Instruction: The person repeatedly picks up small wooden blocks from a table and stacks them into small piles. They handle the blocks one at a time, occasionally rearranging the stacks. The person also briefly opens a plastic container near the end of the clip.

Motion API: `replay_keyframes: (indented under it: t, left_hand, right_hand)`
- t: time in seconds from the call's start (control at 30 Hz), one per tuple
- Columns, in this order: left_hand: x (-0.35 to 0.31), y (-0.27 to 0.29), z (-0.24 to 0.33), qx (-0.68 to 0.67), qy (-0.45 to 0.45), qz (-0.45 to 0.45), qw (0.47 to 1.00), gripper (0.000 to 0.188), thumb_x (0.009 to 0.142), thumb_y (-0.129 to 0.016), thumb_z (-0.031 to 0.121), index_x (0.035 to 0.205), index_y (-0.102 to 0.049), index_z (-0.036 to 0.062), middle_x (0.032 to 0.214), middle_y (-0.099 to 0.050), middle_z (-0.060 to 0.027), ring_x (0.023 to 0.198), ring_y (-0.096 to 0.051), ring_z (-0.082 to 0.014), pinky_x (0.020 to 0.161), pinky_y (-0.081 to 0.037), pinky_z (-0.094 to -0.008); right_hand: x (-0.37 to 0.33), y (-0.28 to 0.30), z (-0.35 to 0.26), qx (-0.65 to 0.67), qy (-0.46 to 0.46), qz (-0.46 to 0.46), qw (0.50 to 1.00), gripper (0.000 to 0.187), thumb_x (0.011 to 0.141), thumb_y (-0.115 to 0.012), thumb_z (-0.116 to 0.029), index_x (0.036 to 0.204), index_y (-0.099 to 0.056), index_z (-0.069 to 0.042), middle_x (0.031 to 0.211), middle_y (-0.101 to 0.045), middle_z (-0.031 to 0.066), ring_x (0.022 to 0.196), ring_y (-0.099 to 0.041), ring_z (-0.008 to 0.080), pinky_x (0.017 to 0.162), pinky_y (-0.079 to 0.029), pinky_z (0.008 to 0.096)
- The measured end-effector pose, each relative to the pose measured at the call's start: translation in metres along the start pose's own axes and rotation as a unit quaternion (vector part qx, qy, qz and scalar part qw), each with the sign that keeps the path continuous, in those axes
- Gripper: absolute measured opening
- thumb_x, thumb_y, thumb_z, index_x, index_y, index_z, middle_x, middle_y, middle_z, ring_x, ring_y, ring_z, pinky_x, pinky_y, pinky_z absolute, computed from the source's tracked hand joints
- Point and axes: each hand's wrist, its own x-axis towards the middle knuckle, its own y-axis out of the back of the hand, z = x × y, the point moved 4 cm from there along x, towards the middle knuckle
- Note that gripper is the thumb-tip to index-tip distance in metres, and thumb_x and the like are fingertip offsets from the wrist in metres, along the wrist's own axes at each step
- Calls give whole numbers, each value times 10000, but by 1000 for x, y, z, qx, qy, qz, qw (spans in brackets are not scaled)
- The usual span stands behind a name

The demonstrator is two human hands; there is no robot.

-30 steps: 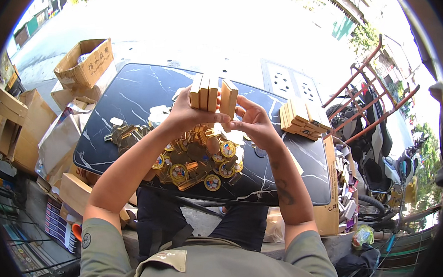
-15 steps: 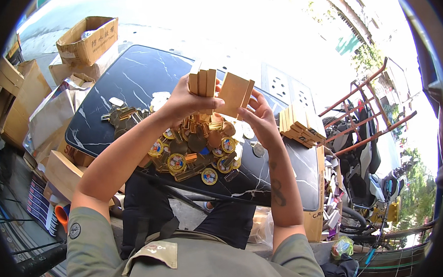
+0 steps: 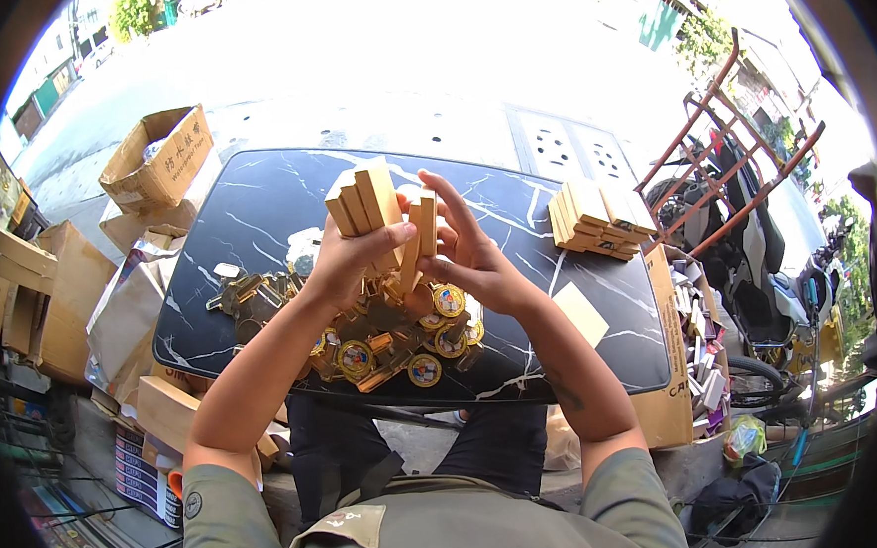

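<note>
My left hand (image 3: 337, 264) is wrapped round a stack of flat, gold-tan rectangular blocks (image 3: 365, 200), standing on edge over the table. Right beside that stack, my right hand (image 3: 478, 272) curves round a thinner pair of similar blocks (image 3: 422, 225), thumb low and index finger raised along them. The left thumb reaches across towards this pair. Beneath both hands lies a heap of round gold medals (image 3: 355, 359) with coloured centres, mixed with dark discs and metallic pieces. The forearms hide part of the heap.
The black marble-patterned table (image 3: 246, 200) carries more stacked blocks (image 3: 599, 218) at the right and a pale yellow square sheet (image 3: 580, 314). Cardboard boxes (image 3: 160, 162) stand left; an open carton (image 3: 673, 361) of small pieces sits right, near a red metal frame (image 3: 709, 131).
The blocks in my right hand have turned from face-on to edge-on and moved closer to the left stack. The view has shifted, revealing the pale sheet beside my right forearm.
</note>
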Motion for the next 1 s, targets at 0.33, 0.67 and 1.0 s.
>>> replay_keyframes:
  t: [0.33, 0.67, 1.0]
  left_hand:
    - [-14, -13, 10, -86, -65, -34, 994, 589, 874, -666, 204, 1389, -440, 28, 1303, -550, -141, 1265, -568, -264, 1044, -508, -421]
    - [-13, -28, -5, -12, -13, -55, 998, 670, 972, -639, 458, 1419, -407, 16, 1283, -558, -135, 1198, -603, -212, 958, -540, -360]
    - [-13, -36, 16, 62, -48, -48, 996, 579, 861, -781, 265, 1314, -548, -10, 1181, -658, -114, 1078, -663, -180, 921, -551, -341]
  right_hand:
    - [0, -26, -16, -103, 32, 82, 991, 789, 1014, -576, -121, 1597, -52, -201, 1560, -304, 185, 1407, -413, 333, 1118, -402, 478]
    - [-3, 4, -17, -89, 16, 162, 983, 728, 861, -792, -144, 1430, -340, -197, 1098, -495, 56, 881, -511, 87, 813, -495, 280]
    - [-2, 8, -17, -14, 35, 122, 992, 617, 855, -804, -122, 1369, -463, -122, 1125, -628, 108, 988, -641, 133, 767, -558, 266]
